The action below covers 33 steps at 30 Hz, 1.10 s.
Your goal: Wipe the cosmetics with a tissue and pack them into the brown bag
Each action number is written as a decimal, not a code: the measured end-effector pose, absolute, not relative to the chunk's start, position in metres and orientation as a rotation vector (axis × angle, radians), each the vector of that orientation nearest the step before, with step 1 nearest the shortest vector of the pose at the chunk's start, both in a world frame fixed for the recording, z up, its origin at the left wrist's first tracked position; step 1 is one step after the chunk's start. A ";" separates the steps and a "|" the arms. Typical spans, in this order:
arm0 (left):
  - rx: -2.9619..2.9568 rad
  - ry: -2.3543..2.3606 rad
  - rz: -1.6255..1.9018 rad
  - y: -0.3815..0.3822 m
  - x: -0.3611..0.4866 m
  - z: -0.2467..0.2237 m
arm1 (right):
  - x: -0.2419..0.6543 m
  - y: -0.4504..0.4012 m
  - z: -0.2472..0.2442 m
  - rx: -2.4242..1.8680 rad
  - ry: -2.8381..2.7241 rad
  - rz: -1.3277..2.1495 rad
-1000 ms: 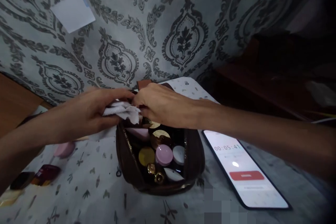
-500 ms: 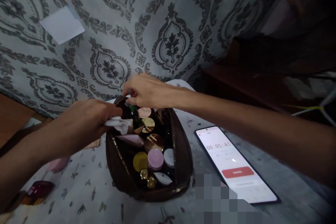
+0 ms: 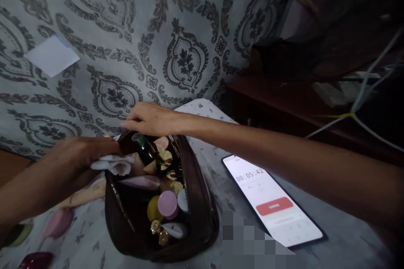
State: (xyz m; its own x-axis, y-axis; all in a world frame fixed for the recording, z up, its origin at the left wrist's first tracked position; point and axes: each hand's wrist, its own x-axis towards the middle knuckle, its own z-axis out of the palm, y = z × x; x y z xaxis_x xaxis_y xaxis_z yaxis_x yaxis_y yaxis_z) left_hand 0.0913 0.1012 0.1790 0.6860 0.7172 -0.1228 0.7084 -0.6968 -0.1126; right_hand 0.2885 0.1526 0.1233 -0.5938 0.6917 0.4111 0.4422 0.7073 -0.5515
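Observation:
A dark brown zip bag (image 3: 202, 201) stands unzipped on the patterned cloth, holding several jars, tubes and bottles. Among them are a pink-lidded jar (image 3: 168, 204), a gold-topped round item (image 3: 164, 159) and a dark green bottle (image 3: 143, 149). My left hand (image 3: 78, 155) is closed at the bag's left rim, with a crumpled white tissue (image 3: 115, 164) in its grip. Over the bag's far end, my right hand (image 3: 150, 119) reaches across, fingers bent near the far rim; its fingertips are partly hidden, and what they hold, if anything, does not show.
To the right of the bag lies a phone (image 3: 274, 204) showing a running timer. A pink item (image 3: 58, 222) and a dark red item (image 3: 36, 260) sit at the lower left. Behind are a patterned curtain (image 3: 186, 59) and a dark red table (image 3: 265, 96) with pale cables.
The view has shifted, moving the bag left and lower in the picture. My right hand has moved off the green bottle's top toward the far rim. My left hand still grips the tissue.

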 end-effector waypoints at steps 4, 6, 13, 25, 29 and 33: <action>-2.656 -1.233 0.255 0.101 0.102 0.180 | 0.296 0.149 0.119 -0.639 -2.252 0.953; -2.591 -1.225 0.226 0.098 0.107 0.183 | 0.299 0.149 0.118 -0.580 -2.229 1.068; -2.650 -1.588 -0.259 0.097 0.114 0.195 | 0.318 0.138 0.132 -0.619 -2.187 0.824; -2.872 -1.116 0.087 0.127 0.095 0.157 | 0.350 0.136 0.134 -0.984 -1.885 0.450; -2.850 -1.041 -0.007 0.119 0.072 0.151 | 0.335 0.139 0.127 -1.041 -1.945 0.379; -2.830 -0.997 -0.016 0.111 0.063 0.147 | 0.322 0.144 0.129 -1.025 -2.017 0.341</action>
State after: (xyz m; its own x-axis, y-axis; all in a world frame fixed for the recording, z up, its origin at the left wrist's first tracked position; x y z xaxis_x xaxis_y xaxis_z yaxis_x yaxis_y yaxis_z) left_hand 0.0626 0.1113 0.1470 0.7800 0.6232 0.0564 0.6246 -0.7702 -0.1292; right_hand 0.3225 0.1440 0.1288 -0.3251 0.7670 0.5532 0.5423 0.6305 -0.5554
